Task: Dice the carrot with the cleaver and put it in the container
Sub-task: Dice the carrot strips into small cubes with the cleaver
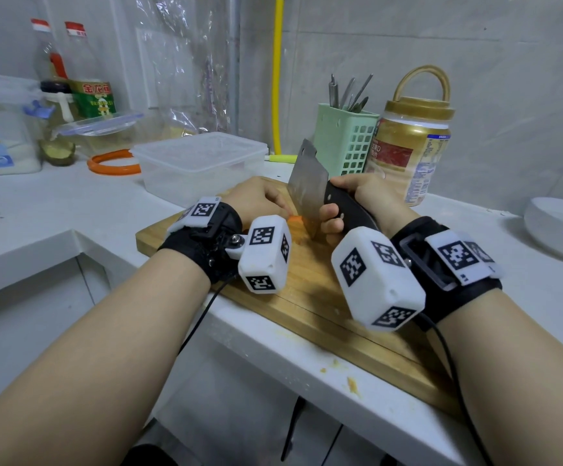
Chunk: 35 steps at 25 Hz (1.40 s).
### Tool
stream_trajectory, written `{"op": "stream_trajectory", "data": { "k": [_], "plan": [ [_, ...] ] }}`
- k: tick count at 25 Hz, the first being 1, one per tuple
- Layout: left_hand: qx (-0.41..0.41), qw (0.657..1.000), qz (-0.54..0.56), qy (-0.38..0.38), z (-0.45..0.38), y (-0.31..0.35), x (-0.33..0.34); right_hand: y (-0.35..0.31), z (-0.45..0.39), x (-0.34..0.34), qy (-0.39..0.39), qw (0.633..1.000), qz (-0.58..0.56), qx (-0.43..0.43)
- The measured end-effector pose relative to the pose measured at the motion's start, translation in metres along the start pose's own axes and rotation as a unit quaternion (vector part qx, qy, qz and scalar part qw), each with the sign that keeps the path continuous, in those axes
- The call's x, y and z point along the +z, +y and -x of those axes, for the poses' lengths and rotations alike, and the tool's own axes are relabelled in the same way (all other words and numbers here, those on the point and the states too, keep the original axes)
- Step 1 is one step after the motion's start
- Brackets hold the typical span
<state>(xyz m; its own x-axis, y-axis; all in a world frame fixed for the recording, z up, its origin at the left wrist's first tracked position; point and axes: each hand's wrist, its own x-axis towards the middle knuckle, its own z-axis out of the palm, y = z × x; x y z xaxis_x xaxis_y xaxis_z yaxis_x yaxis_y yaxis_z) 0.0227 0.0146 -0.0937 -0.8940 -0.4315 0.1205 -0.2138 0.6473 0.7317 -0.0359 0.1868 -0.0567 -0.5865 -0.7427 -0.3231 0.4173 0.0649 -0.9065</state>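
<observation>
From the head camera, the carrot (296, 219) lies on the cutting board (310, 297), mostly hidden, running left to right between the two hands; the left hand (256, 200) presses down on it with fingers curled together; the right hand (357, 203) is wrapped tight around the cleaver (308, 183), blade edge down on the carrot's right end, just beside the left fingertips; the container (199, 163) stands behind the board, nearer the left hand.

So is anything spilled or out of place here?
Slightly: small orange scraps lie on the counter edge, off the cutting board. The container has its lid on, though the carrot must go in.
</observation>
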Motion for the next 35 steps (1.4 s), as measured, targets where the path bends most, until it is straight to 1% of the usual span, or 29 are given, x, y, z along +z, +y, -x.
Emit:
{"op": "stream_trajectory", "data": {
  "k": [3,7,11,14,21,27,31,35],
  "plan": [
    [-0.006,1.000,0.009,0.003,0.002,0.002,0.000,0.005,-0.003,0.000,0.002,1.000,0.021,-0.008],
    [-0.026,0.999,0.007,0.027,-0.001,-0.001,0.000,0.009,0.000,-0.003,-0.012,1.000,0.003,-0.020],
    [-0.031,0.999,-0.014,0.023,-0.003,-0.003,0.000,0.011,0.005,-0.004,-0.012,0.999,-0.004,-0.047],
    [-0.024,1.000,0.001,0.019,-0.001,-0.003,-0.001,0.010,0.008,-0.003,-0.026,0.998,-0.018,-0.061],
    [-0.001,1.000,0.016,0.011,0.000,-0.003,0.000,0.012,0.008,0.001,-0.030,0.999,-0.008,-0.043],
    [-0.003,1.000,0.014,0.008,0.000,-0.005,0.000,0.011,0.007,0.000,-0.017,0.999,0.023,-0.035],
    [-0.003,1.000,0.017,0.005,0.002,-0.002,-0.001,0.007,0.006,0.001,-0.007,0.997,0.073,-0.022],
    [-0.018,1.000,0.022,0.001,0.004,0.001,-0.001,0.002,0.006,0.002,-0.011,0.998,0.067,0.002]
  ]
}}
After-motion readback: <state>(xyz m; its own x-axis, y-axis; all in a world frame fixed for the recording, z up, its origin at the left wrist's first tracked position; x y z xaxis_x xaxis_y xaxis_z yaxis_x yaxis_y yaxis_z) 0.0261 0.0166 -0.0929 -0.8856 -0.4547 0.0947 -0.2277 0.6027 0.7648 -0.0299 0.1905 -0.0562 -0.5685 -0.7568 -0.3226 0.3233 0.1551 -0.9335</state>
